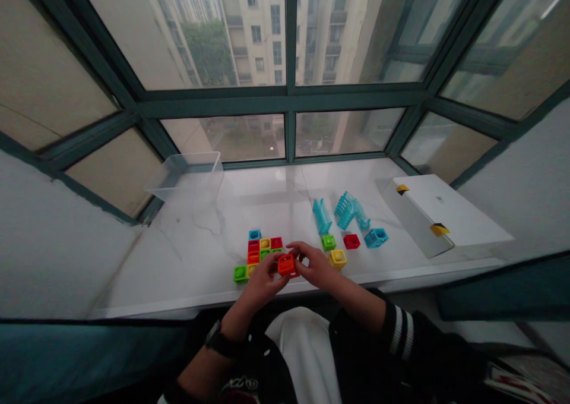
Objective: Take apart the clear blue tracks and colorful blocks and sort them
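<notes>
Near the front edge of the white sill, my left hand (262, 282) and my right hand (315, 267) meet around a red toy block (286, 264) with a hollow, open face. The left fingers close on its left side; the right fingers grip it from the right. Just beyond and left of them lies a joined group of blocks, with red (253, 245), yellow (265, 243) and green (240, 273) ones showing. A blue block (255, 234) tops this group. My hands hide part of it.
Right of my hands sit a yellow block (337, 259), a green block (328, 242), a red block (351, 241) and a blue block (376, 237). Behind them lie clear blue track pieces (321, 215). A transparent bin (187, 181) stands back left, a white box (449, 214) at right.
</notes>
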A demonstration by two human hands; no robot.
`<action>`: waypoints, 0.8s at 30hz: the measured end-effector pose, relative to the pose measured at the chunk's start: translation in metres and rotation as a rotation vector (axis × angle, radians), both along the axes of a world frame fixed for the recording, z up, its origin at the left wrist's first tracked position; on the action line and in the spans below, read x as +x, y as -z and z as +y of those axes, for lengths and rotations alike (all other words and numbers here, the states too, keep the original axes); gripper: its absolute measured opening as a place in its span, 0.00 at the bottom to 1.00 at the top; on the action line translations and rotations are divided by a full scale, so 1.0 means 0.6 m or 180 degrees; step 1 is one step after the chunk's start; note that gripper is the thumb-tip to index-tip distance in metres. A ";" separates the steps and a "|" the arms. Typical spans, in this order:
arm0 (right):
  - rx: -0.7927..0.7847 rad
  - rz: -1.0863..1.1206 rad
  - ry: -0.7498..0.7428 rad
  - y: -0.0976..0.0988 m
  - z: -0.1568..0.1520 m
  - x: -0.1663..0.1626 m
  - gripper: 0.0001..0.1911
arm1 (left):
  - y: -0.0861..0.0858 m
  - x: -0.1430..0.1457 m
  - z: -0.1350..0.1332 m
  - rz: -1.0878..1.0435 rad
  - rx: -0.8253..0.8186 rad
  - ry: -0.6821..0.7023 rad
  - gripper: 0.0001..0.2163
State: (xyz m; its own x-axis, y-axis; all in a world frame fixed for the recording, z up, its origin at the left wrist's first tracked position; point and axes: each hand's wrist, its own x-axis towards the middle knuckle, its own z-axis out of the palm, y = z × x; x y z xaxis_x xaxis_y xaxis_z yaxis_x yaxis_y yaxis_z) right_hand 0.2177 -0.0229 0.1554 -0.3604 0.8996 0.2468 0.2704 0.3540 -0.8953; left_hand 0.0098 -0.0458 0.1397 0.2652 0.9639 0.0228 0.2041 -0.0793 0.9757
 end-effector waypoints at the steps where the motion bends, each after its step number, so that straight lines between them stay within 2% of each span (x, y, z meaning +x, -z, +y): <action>1: 0.0052 0.0079 -0.0019 0.000 -0.001 -0.001 0.22 | 0.000 0.000 0.001 0.0035 -0.0029 -0.0096 0.23; 4: 0.0174 0.0220 -0.0043 0.001 -0.006 -0.003 0.20 | 0.001 -0.002 0.004 -0.0029 -0.0139 -0.0337 0.23; 6: 0.0123 0.0225 -0.0085 0.001 -0.008 -0.005 0.24 | 0.001 -0.003 0.005 -0.0138 -0.0155 -0.0424 0.24; 8: 0.0066 0.0251 -0.0124 -0.001 -0.009 -0.006 0.27 | -0.002 0.000 0.004 -0.0207 -0.0125 -0.0438 0.24; 13: 0.0291 0.0354 0.0025 -0.011 -0.007 -0.001 0.24 | -0.017 0.012 0.000 0.0027 0.0047 -0.0376 0.24; 15: 0.0349 0.0319 0.0032 -0.014 -0.009 0.002 0.27 | -0.022 0.015 0.000 0.0172 0.0193 -0.0337 0.22; 19: 0.0419 0.0069 0.0134 -0.014 -0.018 0.005 0.40 | -0.021 0.025 0.007 0.0626 0.0750 -0.0521 0.21; 22: 0.0467 -0.0072 0.0514 -0.018 -0.027 0.011 0.41 | -0.018 0.039 0.014 0.0868 0.1141 -0.0549 0.19; 24: 0.0547 -0.0098 0.0681 -0.029 -0.030 0.025 0.40 | -0.018 0.049 0.016 0.0859 0.1296 -0.0458 0.21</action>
State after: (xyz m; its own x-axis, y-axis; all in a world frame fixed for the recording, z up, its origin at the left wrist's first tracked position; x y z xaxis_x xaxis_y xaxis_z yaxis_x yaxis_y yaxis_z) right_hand 0.2328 -0.0407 0.1725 -0.1764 0.9019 0.3944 0.3815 0.4320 -0.8172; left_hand 0.0393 -0.0360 0.1503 0.1786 0.9182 0.3534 0.4814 -0.3949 0.7825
